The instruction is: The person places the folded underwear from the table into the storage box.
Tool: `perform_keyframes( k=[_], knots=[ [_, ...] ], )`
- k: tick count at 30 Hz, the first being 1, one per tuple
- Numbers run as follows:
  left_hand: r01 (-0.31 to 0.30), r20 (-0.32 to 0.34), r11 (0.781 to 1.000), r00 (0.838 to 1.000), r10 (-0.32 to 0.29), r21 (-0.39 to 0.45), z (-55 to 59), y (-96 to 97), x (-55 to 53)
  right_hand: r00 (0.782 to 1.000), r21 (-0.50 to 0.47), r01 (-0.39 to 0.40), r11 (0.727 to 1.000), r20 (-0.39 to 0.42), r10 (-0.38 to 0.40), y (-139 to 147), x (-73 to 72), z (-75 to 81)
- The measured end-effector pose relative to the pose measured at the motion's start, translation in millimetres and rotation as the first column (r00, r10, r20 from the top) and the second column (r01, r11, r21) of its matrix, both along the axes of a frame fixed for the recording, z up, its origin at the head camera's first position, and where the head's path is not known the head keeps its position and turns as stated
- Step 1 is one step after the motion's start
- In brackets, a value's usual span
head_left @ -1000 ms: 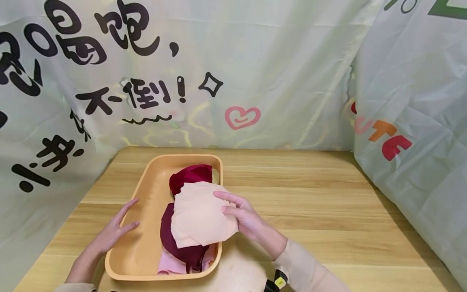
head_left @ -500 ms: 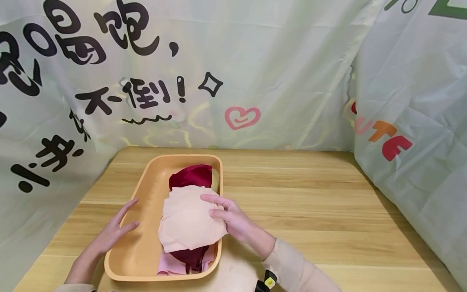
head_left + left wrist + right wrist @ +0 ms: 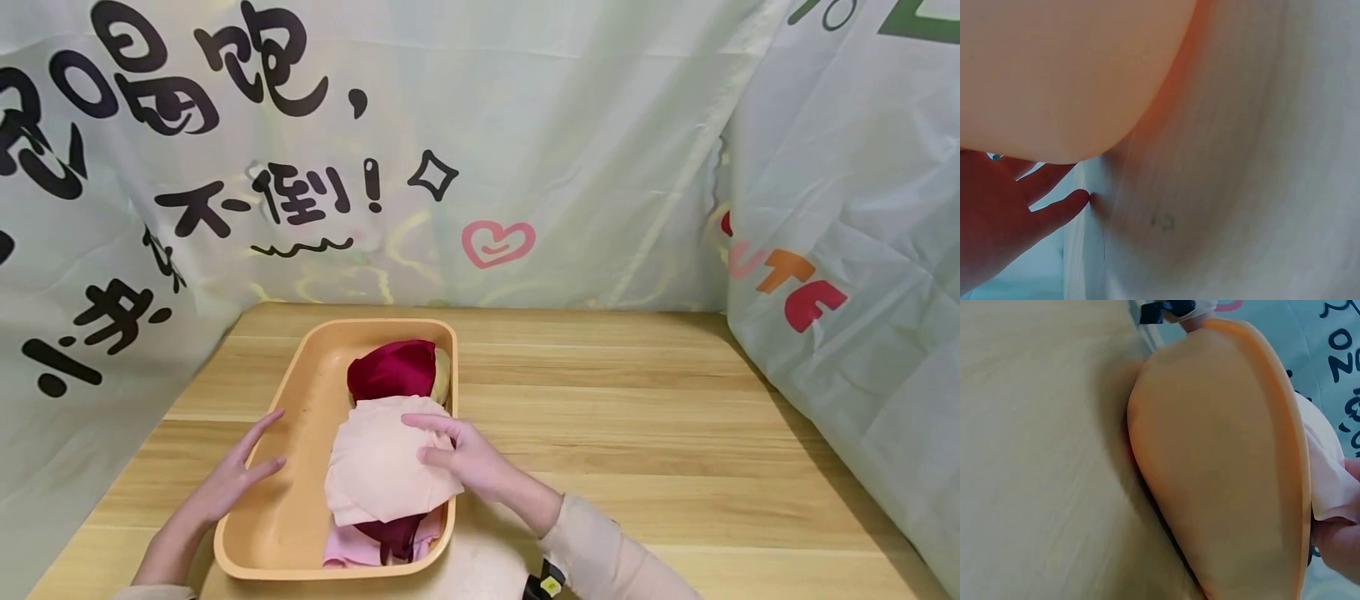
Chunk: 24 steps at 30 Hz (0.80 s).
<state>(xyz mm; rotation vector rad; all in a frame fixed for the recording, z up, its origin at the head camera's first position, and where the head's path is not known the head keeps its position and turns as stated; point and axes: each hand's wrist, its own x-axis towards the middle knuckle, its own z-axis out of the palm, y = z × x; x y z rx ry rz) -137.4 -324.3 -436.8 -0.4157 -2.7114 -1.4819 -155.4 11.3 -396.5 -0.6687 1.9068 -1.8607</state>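
My right hand (image 3: 468, 458) holds a folded pale pink garment (image 3: 375, 492) over the right side of an orange plastic bin (image 3: 285, 517). Its index finger and thumb lie across the cloth; the other fingers are hidden. In the right wrist view, the garment (image 3: 1329, 469) shows at the bin's rim between finger and thumb. Behind it in the bin is a dark red, cup-shaped garment (image 3: 393, 371). A maroon garment with thin straps (image 3: 393, 533) peeks out in front, over pink cloth (image 3: 348, 548). My left hand (image 3: 228, 479) rests with spread fingers at the bin's left rim.
The bin stands on a wood-grain table (image 3: 600, 400), and its left half shows bare floor. A beige item (image 3: 441, 375) is tucked against the right wall. Printed curtains (image 3: 600, 167) hang behind the table and along both sides.
My right hand has brought the pale pink garment left and toward me, over the maroon one, so more of the dark red garment shows. The left hand has stayed put.
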Motion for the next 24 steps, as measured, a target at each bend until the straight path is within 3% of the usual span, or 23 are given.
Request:
perform_keyframes(
  k=[4, 9, 13, 19, 24],
  knots=[
    [0.001, -0.019, 1.000, 1.000, -0.001, 0.001, -1.3, 0.2, -0.1, 0.989, 0.116, 0.036, 0.993, -0.148, -0.018, 0.4, 3.6, 3.0],
    [0.004, -0.039, 1.000, 0.999, -0.004, -0.003, -2.1, 0.6, 0.4, 0.956, 0.224, 0.090, 0.970, -0.293, -0.021, 1.8, 6.1, 3.3],
    [0.001, -0.039, 1.000, 0.999, -0.002, -0.007, -1.3, 0.8, 0.9, 0.927, 0.298, 0.098, 0.950, -0.373, 0.021, 2.3, 6.5, 3.1],
    [-0.002, -0.036, 1.000, 0.999, 0.001, -0.012, -0.3, 1.5, 1.1, 0.884, 0.417, 0.129, 0.900, -0.459, 0.086, 2.2, 9.5, 5.6],
    [0.000, -0.021, 1.000, 1.000, 0.000, -0.005, 0.5, 1.6, 0.9, 0.881, 0.458, 0.141, 0.878, -0.463, 0.101, 2.8, 13.9, 4.9]
  ],
)
